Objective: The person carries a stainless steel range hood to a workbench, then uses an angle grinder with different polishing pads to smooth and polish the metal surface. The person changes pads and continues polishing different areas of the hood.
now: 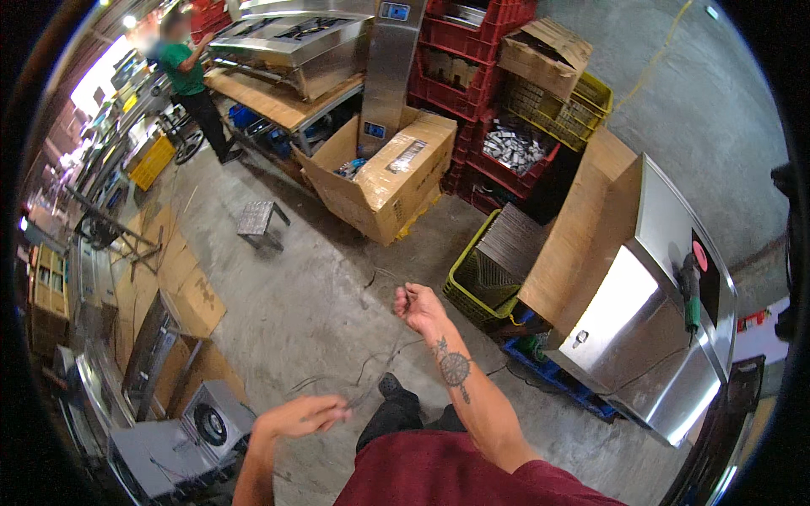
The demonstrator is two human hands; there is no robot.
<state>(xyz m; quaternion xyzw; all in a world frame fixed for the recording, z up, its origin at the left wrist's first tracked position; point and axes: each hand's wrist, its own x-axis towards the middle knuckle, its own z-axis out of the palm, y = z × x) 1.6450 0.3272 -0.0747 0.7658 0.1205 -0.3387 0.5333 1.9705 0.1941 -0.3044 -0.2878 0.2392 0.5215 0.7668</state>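
My left hand (pixel 302 416) hangs over the floor at the lower left, its fingers stretched out and slightly smeared by motion. Nothing shows in it. My right hand (pixel 419 309) is raised near the middle, fingers curled in, with no object visible between them. Closest to it is a yellow-green crate (pixel 462 285) filled with a stack of thin metal pieces (pixel 513 242). To the right, an angle grinder (pixel 691 297) with a green body and a pink disc rests on a shiny stainless-steel housing (pixel 614 316). Neither hand touches any of these.
A low metal stool (pixel 257 221) stands ahead, before an open cardboard box (pixel 384 185). Red crates (pixel 456 63) are stacked behind. Dark cables (pixel 363 371) cross the concrete floor. A grey metal unit (pixel 173 447) sits lower left. A person in green (pixel 187 80) stands beside a workbench.
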